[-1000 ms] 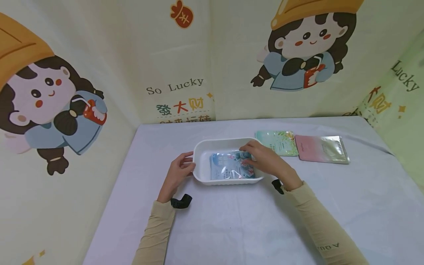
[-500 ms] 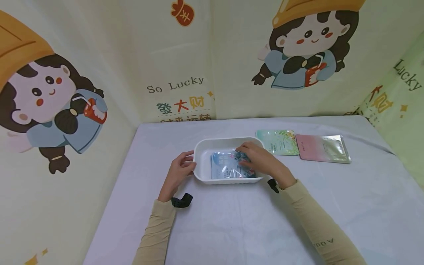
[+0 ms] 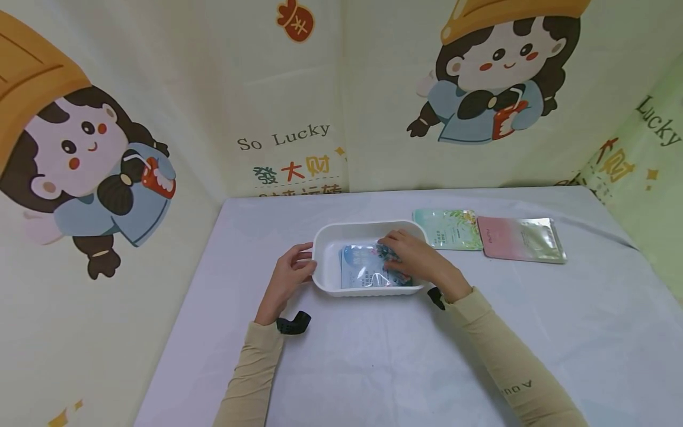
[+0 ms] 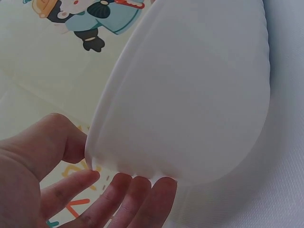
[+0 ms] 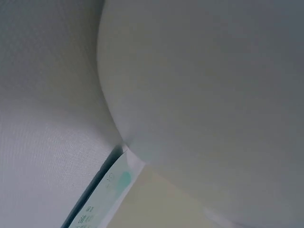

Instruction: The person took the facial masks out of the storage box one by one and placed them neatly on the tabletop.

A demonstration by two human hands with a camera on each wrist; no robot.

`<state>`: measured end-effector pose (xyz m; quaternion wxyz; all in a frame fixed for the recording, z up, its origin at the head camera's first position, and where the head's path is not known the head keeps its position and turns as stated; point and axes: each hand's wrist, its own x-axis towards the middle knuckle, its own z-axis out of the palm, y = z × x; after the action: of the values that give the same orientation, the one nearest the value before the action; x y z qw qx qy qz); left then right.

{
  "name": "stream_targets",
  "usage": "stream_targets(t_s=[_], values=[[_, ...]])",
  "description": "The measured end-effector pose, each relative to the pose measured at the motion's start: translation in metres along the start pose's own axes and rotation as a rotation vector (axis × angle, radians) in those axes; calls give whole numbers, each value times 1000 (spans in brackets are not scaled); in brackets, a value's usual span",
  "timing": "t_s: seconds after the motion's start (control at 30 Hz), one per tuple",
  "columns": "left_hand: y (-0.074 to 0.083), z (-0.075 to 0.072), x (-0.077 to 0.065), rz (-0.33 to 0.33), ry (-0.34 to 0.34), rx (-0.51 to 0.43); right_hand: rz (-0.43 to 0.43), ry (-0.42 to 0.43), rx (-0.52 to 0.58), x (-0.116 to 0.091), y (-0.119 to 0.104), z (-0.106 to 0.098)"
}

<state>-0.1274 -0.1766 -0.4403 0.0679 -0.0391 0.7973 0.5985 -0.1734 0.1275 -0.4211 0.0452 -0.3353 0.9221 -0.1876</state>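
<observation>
Where the head camera looks down, a white tablecloth (image 3: 341,367) with shallow creases covers the work surface. At its far edge, it meets a cream backdrop fabric (image 3: 384,166), which hangs at the rear and on both sides. The fabric carries cartoon figures (image 3: 493,89) in orange hats, a red pouch motif (image 3: 296,22) and "So Lucky" lettering (image 3: 283,137) above Chinese characters. A white rounded tray (image 3: 329,261) stands on the tablecloth; a blue printed sachet (image 3: 363,267) lies inside it. The left hand (image 3: 290,276), fingers slightly spread, rests against the tray's left end. The right hand (image 3: 418,256) reaches over the right end, fingers bent down onto the sachet; whether they pinch it or only press it cannot be told. A green floral sachet (image 3: 453,229) lies beside the tray, adjoining a pink-and-silver sachet (image 3: 523,239).

From the left wrist, the thumb is at the tray rim and the fingertips touch the outer end wall. The tablecloth fills the right margin; printed backdrop fabric appears behind the hand.

From the right wrist, the dim tray wall fills most of the view. Woven tablecloth occupies the left, and one end of the green floral sachet shows below, close to the tray.
</observation>
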Motion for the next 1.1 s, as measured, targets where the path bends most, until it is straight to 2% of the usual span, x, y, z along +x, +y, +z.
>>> stream_targets(t_s=[0.47,0.87,1.1], values=[[-2,1,0,12,5,9,-1,2,-35,2,0,3],[-2,3,0,12,6,4,-14,50,-47,5,3,7],[-3,3,-1,8,14,12,35,26,-13,6,4,8]])
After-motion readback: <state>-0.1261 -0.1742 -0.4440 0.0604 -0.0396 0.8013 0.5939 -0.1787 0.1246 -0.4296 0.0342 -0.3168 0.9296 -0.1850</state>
